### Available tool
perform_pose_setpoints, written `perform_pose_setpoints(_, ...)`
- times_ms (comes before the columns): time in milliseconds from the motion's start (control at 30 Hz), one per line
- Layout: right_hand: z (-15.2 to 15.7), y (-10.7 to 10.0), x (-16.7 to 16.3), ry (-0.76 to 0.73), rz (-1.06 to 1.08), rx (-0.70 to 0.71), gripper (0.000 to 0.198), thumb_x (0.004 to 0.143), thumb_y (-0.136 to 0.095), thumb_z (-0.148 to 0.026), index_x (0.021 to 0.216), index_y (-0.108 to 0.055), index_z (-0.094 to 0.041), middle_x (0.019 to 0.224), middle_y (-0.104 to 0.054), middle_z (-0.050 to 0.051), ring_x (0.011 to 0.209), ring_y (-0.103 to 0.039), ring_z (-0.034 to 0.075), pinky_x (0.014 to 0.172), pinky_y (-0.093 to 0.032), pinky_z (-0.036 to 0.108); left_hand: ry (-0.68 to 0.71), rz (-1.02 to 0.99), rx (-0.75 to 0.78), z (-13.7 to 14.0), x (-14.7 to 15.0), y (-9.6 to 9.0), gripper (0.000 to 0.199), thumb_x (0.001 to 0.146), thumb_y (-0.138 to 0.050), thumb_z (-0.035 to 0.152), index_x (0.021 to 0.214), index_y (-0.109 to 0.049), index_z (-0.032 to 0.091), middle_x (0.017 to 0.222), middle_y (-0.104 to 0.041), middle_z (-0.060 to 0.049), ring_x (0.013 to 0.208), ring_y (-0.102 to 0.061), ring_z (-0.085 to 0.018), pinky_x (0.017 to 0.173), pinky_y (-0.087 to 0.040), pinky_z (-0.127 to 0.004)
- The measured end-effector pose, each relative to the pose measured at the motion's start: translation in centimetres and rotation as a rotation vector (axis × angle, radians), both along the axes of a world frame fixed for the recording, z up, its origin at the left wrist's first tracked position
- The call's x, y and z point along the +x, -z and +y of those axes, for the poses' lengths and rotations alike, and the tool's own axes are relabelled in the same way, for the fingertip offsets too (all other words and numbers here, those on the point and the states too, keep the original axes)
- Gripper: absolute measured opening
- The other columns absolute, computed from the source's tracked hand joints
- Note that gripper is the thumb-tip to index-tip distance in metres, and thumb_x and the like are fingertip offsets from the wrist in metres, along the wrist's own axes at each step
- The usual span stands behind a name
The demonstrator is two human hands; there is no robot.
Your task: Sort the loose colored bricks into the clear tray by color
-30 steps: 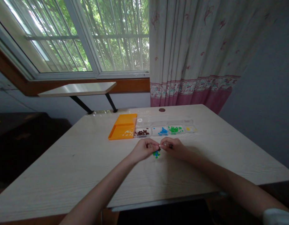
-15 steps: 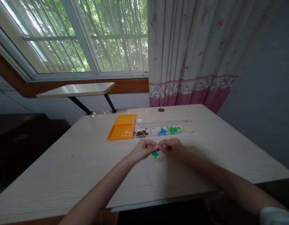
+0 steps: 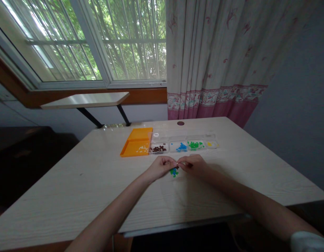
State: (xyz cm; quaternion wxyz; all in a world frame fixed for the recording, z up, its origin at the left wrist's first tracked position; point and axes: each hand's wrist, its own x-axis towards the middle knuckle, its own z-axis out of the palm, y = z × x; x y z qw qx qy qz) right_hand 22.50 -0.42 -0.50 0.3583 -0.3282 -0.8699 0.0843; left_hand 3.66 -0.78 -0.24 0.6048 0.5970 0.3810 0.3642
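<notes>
My left hand (image 3: 162, 166) and my right hand (image 3: 192, 163) meet fingertip to fingertip over the middle of the table, both closed in a pinch. Just below the fingertips shows a small cluster of joined plastic pieces (image 3: 174, 172), green and blue with dark brown at its top. The fingers of my left hand press on this cluster. Something tiny and pale sits where the fingertips touch; the fingers hide most of it. My right hand's fingertips are against the brown end of the cluster.
Behind my hands lies a clear compartment box (image 3: 173, 152) holding brown pieces (image 3: 158, 149), blue pieces (image 3: 181, 147), green pieces (image 3: 195, 145) and a few yellow ones (image 3: 209, 144). An orange tray (image 3: 125, 151) with white pieces (image 3: 142, 149) stands at its left. A raised shelf (image 3: 85, 100) is at the back left.
</notes>
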Motion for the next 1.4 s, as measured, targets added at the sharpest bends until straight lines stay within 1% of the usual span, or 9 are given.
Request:
perform_pose_setpoints(133, 0.4, 0.1, 0.3, 0.031, 0.001, 0.098, 0.022, 0.083, -0.049, -0.031, 0.079, -0.067, -0.019, 0.049, -0.056, -0.003, 0.044, -0.047, 0.007, 0.051, -0.035, 0.019, -0.004, 0.083, 0.118, 0.2, -0.2, 0.1, 0.033, 0.073, -0.06, 0.041, 0.074, -0.066, 0.008, 0.073, -0.067, -0.01, 0.065, -0.058, -0.015, 0.064, -0.043, -0.025)
perform_pose_setpoints(333, 1.6, -0.4, 1.7, 0.157, 0.175, 0.366, 0.016, 0.081, -0.054, -0.028, 0.077, -0.066, -0.018, 0.044, -0.052, -0.005, 0.041, -0.047, 0.006, 0.05, -0.036, 0.017, -0.094, 0.695, 0.602, 0.3, -1.9, -0.6, 0.022, 0.082, -0.046, 0.029, 0.082, -0.063, 0.016, 0.081, -0.063, -0.006, 0.074, -0.056, -0.015, 0.067, -0.042, -0.024)
perform_pose_setpoints(433, 2.0, -0.7, 2.5, 0.231, 0.178, 0.397, 0.017, 0.082, -0.053, -0.027, 0.077, -0.067, -0.019, 0.044, -0.053, -0.004, 0.041, -0.047, 0.007, 0.05, -0.037, 0.018, -0.024, 0.886, 0.743, 0.3, -2.7, -0.8, 0.02, 0.084, -0.042, 0.026, 0.084, -0.061, 0.019, 0.085, -0.061, -0.004, 0.079, -0.056, -0.015, 0.07, -0.042, -0.024)
perform_pose_setpoints(567, 2.3, -0.8, 3.0, 0.255, 0.188, 0.403, 0.017, 0.081, -0.054, -0.028, 0.077, -0.067, -0.018, 0.045, -0.055, -0.003, 0.041, -0.048, 0.007, 0.05, -0.037, 0.018, 0.033, 0.987, 0.817, 0.5, -3.3, -0.5, 0.02, 0.086, -0.039, 0.025, 0.087, -0.059, 0.02, 0.086, -0.06, -0.003, 0.08, -0.057, -0.015, 0.069, -0.042, -0.024)
perform_pose_setpoints(700, 2.2, -0.9, 2.9, 0.258, 0.181, 0.407, 0.019, 0.082, -0.053, -0.028, 0.076, -0.067, -0.018, 0.044, -0.053, -0.003, 0.041, -0.046, 0.007, 0.049, -0.036, 0.018, 0.042, 0.962, 0.834, 0.7, -3.4, -0.2, 0.019, 0.085, -0.041, 0.024, 0.088, -0.06, 0.02, 0.086, -0.06, -0.003, 0.08, -0.057, -0.015, 0.069, -0.042, -0.024)
perform_pose_setpoints(833, 2.0, -0.8, 2.5, 0.253, 0.177, 0.379, 0.02, 0.082, -0.052, -0.03, 0.075, -0.068, -0.02, 0.042, -0.051, -0.004, 0.041, -0.045, 0.007, 0.05, -0.037, 0.018, -0.024, 0.779, 0.793, 0.5, -2.9, -0.3, 0.019, 0.085, -0.045, 0.024, 0.088, -0.063, 0.019, 0.08, -0.061, -0.003, 0.073, -0.056, -0.013, 0.066, -0.042, -0.022)
perform_pose_setpoints(1000, 1.4, 0.3, 1.2, 0.106, 0.136, 0.231, 0.018, 0.08, -0.053, -0.031, 0.075, -0.066, -0.02, 0.046, -0.054, -0.003, 0.044, -0.047, 0.007, 0.05, -0.036, 0.017, -0.144, 0.586, 0.876, -0.3, -1.5, -0.2, 0.019, 0.082, -0.053, 0.03, 0.093, -0.063, 0.018, 0.078, -0.061, -0.003, 0.072, -0.055, -0.012, 0.066, -0.043, -0.022)
perform_pose_setpoints(1233, 0.5, 0.7, 0.0, 0.049, 0.058, 0.056, 0.019, 0.081, -0.052, -0.032, 0.077, -0.066, -0.02, 0.047, -0.053, -0.004, 0.043, -0.045, 0.007, 0.051, -0.035, 0.019, -0.174, 0.545, 0.933, -0.8, -0.8, -0.1, 0.017, 0.081, -0.056, 0.031, 0.089, -0.063, 0.018, 0.078, -0.061, -0.004, 0.073, -0.055, -0.012, 0.065, -0.043, -0.022)
perform_pose_setpoints(1400, 0.4, 0.5, 0.0, 0.046, 0.069, 0.05, 0.019, 0.08, -0.052, -0.031, 0.076, -0.066, -0.019, 0.048, -0.053, -0.003, 0.044, -0.046, 0.007, 0.05, -0.036, 0.019, -0.168, 0.505, 0.92, -0.9, -0.6, -0.3, 0.014, 0.081, -0.055, 0.028, 0.086, -0.063, 0.017, 0.075, -0.06, -0.003, 0.07, -0.054, -0.012, 0.063, -0.043, -0.021)
